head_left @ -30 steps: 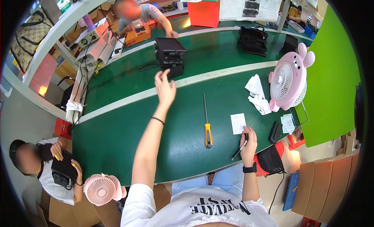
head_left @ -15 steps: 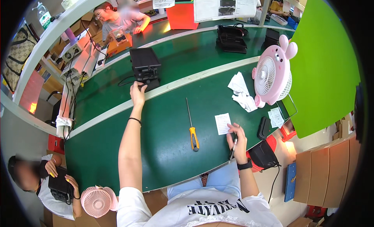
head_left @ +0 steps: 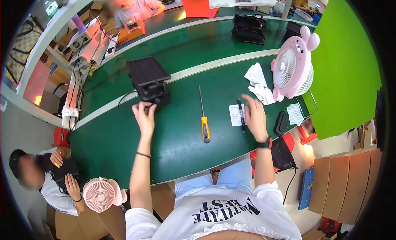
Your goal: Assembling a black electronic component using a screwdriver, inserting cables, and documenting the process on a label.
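My left hand is closed on the near end of a black device with a flat dark panel on top and a thin cable at its left. The device sits tilted over the pale strip of the green table. My right hand has its fingers stretched out and holds nothing. Beside its fingers a black pen lies on a small white printed slip. Between my two hands rests a screwdriver with an orange and black handle, its shaft pointing away from me.
At the right stand a pink fan, a crumpled white cloth, a black case and more slips. An open black case lies at the back. A co-worker sits at the lower left near a smaller pink fan.
My left hand has drawn the black device nearer, onto the pale strip. My right hand has let go of the pen, which now lies on the slip.
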`<state>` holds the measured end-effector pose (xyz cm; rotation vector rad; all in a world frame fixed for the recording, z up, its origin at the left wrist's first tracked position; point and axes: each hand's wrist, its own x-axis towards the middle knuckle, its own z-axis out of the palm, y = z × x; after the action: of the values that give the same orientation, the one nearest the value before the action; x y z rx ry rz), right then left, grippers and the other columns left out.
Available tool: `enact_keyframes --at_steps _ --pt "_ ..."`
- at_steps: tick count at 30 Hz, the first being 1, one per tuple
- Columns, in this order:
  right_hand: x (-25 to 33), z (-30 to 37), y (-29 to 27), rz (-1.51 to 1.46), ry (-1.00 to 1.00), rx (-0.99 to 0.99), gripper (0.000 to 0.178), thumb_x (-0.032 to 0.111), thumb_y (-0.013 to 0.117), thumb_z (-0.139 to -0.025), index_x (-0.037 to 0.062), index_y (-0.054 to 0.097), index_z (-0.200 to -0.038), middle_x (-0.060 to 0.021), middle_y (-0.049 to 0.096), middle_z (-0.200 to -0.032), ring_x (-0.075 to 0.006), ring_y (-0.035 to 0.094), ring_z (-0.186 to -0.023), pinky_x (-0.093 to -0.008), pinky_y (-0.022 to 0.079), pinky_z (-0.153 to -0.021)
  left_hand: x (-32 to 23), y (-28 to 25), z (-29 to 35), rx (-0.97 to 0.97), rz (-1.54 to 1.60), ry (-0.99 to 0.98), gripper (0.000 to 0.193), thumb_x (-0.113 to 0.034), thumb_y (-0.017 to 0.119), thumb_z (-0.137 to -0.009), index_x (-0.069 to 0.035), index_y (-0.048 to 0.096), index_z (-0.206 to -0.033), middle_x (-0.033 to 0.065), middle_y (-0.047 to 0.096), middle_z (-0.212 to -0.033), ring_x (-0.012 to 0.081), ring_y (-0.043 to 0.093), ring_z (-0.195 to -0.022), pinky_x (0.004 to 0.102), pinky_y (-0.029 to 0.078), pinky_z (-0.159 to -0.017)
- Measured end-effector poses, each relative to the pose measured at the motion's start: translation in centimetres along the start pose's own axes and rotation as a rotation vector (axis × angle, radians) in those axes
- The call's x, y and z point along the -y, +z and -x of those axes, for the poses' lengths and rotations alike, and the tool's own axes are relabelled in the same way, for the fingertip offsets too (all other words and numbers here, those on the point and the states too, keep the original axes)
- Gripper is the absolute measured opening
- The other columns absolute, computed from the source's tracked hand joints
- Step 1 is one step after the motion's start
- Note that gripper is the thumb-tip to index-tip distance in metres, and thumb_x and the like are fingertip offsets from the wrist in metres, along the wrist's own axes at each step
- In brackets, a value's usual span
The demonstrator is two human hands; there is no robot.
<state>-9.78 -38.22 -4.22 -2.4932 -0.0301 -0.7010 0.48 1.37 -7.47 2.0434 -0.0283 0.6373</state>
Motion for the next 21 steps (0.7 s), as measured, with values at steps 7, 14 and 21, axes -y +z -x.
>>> enact_keyframes --at_steps 7,14,21 --pt "3.3 7.7 1.1 0.164 -0.015 0.14 0.036 0.027 0.07 -0.091 0.0119 0.067 -0.123 -0.0112 0.061 -0.136 -0.0403 0.045 -0.134 -0.0506 0.037 -0.107 -6.3 -1.2 10.0 0.067 -0.136 0.04 0.027 -0.004 0.068 -0.089 -0.004 0.06 -0.114 0.0207 0.045 -0.119 0.0387 0.048 -0.118 0.0448 0.041 -0.102" --pt "4.5 5.8 2.4 0.012 -0.013 -0.01 0.027 0.011 0.064 -0.093 0.0074 0.066 -0.12 -0.0161 0.053 -0.142 -0.0421 0.044 -0.135 -0.0494 0.037 -0.111 -13.5 -2.3 19.2 0.583 0.062 0.053 0.072 -0.015 0.069 -0.092 -0.008 0.036 -0.155 0.0293 0.025 -0.157 0.0448 0.04 -0.139 0.0467 0.038 -0.112" --pt "9.6 6.8 5.9 -0.271 -0.088 0.196 0.027 0.013 0.07 -0.088 0.0055 0.066 -0.114 -0.0185 0.053 -0.142 -0.0404 0.05 -0.129 -0.0463 0.041 -0.108 -16.5 -7.6 16.8 0.694 0.139 0.504 0.041 -0.006 0.076 -0.083 -0.007 0.068 -0.123 0.0138 0.056 -0.142 0.0328 0.065 -0.116 0.044 0.055 -0.098"
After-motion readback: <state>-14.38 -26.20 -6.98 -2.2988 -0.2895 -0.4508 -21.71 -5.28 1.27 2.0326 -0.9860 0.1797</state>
